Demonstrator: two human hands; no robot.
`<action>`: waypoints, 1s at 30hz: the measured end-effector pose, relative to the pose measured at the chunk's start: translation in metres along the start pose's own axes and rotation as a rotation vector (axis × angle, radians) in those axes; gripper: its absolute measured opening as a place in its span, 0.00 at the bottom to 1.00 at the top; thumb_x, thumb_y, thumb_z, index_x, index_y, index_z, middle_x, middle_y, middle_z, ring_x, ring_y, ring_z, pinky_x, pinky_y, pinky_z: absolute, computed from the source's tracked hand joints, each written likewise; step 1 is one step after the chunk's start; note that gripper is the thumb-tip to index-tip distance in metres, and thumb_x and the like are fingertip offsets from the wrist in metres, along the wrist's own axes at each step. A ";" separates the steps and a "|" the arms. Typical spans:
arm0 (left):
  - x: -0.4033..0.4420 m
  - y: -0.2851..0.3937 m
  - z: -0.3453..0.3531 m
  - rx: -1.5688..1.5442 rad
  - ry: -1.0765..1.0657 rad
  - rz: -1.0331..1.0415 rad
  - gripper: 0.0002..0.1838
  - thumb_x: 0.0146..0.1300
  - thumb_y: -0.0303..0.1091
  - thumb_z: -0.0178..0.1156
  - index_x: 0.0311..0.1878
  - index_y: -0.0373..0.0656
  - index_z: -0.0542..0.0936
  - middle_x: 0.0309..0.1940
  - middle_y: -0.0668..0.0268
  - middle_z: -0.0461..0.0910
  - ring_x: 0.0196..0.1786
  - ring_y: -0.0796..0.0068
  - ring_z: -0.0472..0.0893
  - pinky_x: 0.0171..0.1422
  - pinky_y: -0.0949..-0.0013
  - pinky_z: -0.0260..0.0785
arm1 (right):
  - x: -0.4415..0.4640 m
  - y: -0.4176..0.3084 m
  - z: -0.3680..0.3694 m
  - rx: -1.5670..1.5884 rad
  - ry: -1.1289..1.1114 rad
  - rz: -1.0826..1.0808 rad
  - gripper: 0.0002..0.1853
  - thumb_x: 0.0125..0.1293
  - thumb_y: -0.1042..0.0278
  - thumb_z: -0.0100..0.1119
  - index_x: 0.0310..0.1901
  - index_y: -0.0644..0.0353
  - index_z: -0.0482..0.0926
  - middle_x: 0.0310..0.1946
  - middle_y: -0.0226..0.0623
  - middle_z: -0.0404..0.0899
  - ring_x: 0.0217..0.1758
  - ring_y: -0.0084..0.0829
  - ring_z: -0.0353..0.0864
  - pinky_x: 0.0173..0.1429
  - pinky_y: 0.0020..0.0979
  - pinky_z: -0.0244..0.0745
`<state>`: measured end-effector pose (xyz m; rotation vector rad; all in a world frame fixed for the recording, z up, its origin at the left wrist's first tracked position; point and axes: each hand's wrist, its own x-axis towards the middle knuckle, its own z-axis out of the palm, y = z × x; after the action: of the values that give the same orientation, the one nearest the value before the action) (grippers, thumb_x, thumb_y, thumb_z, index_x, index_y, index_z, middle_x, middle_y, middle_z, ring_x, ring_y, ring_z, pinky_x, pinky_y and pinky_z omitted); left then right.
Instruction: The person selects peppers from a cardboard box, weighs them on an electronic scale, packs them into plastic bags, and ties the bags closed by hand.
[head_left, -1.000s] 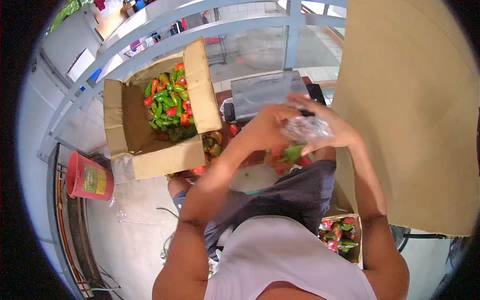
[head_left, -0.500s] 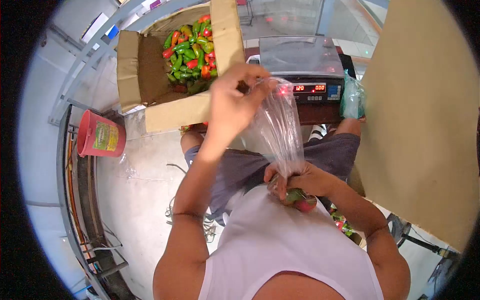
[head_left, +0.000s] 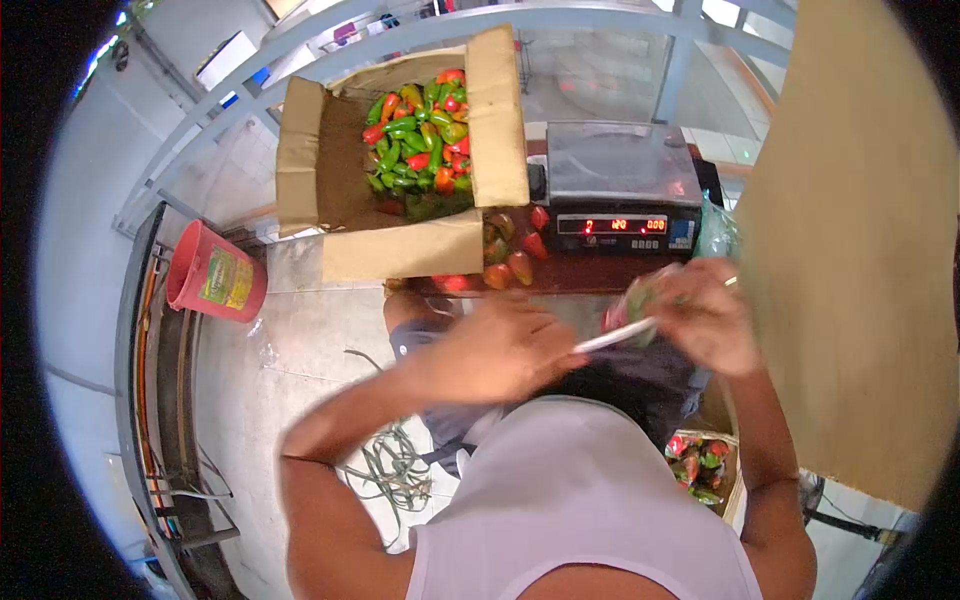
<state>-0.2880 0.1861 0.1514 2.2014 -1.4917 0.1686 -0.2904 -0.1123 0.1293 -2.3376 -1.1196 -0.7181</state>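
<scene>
My left hand (head_left: 505, 350) is closed on one end of the plastic bag's neck (head_left: 615, 336), which is pulled taut and twisted into a white strand. At the other end, my right hand (head_left: 708, 315) is closed at the bag of peppers (head_left: 632, 303), blurred by motion. Both hands are above my lap. Behind them stands a digital scale (head_left: 622, 185) with red lit digits and a bare metal plate. An open cardboard box (head_left: 402, 245) at the upper left holds red and green peppers (head_left: 420, 135). Loose peppers (head_left: 518, 262) lie between box and scale.
A red bucket (head_left: 217, 272) stands at the left. Green cord (head_left: 392, 470) lies on the floor. A smaller box of bagged peppers (head_left: 700, 465) is by my right side. A large cardboard sheet (head_left: 850, 250) rises at the right. Green plastic (head_left: 717, 230) hangs beside the scale.
The bag, earlier held upright and stretched near my chest, is now farther forward and pulled sideways, its neck twisted. My left hand has come down; my right hand has moved forward and right.
</scene>
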 end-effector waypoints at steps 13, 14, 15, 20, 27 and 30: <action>-0.011 -0.041 0.058 -0.732 0.223 -0.508 0.09 0.71 0.24 0.53 0.52 0.38 0.77 0.39 0.66 0.79 0.42 0.76 0.80 0.50 0.70 0.75 | 0.001 0.002 0.067 1.073 0.253 0.473 0.13 0.56 0.67 0.75 0.28 0.61 0.77 0.38 0.39 0.74 0.43 0.28 0.75 0.50 0.33 0.74; -0.012 -0.023 0.051 -0.498 0.225 -0.404 0.09 0.71 0.25 0.52 0.52 0.38 0.77 0.39 0.66 0.79 0.42 0.76 0.80 0.49 0.70 0.75 | -0.001 0.002 0.075 0.955 0.376 0.532 0.12 0.55 0.69 0.75 0.28 0.61 0.78 0.39 0.39 0.74 0.43 0.26 0.76 0.51 0.32 0.74; -0.014 -0.005 0.048 -0.268 0.227 -0.298 0.09 0.72 0.25 0.52 0.52 0.38 0.77 0.39 0.65 0.79 0.41 0.76 0.80 0.49 0.70 0.75 | 0.003 -0.002 0.078 1.116 0.491 0.551 0.11 0.55 0.69 0.74 0.28 0.61 0.78 0.40 0.38 0.75 0.44 0.27 0.76 0.53 0.33 0.75; -0.054 -0.030 0.157 -0.751 0.216 -0.434 0.08 0.71 0.33 0.57 0.47 0.41 0.79 0.40 0.66 0.79 0.36 0.79 0.77 0.43 0.72 0.71 | 0.019 -0.006 0.083 1.561 0.312 0.396 0.07 0.58 0.72 0.69 0.29 0.61 0.78 0.40 0.36 0.76 0.47 0.29 0.77 0.51 0.31 0.74; -0.024 0.011 0.079 -0.687 0.399 -0.504 0.05 0.69 0.29 0.59 0.44 0.40 0.82 0.37 0.70 0.80 0.40 0.82 0.78 0.45 0.71 0.72 | 0.014 -0.003 0.105 1.105 0.350 0.564 0.06 0.58 0.74 0.70 0.29 0.62 0.80 0.40 0.34 0.76 0.42 0.25 0.76 0.47 0.27 0.72; -0.031 -0.010 0.131 -1.527 0.642 -0.780 0.08 0.69 0.25 0.58 0.48 0.43 0.83 0.41 0.70 0.82 0.42 0.81 0.79 0.50 0.73 0.74 | 0.016 -0.004 0.100 1.667 0.378 0.477 0.08 0.56 0.78 0.70 0.27 0.62 0.78 0.39 0.34 0.77 0.46 0.25 0.76 0.51 0.29 0.72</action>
<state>-0.3121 0.1570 0.0219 1.0535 -0.0743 -0.3772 -0.2587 -0.0420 0.0640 -0.8613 -0.4844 0.0793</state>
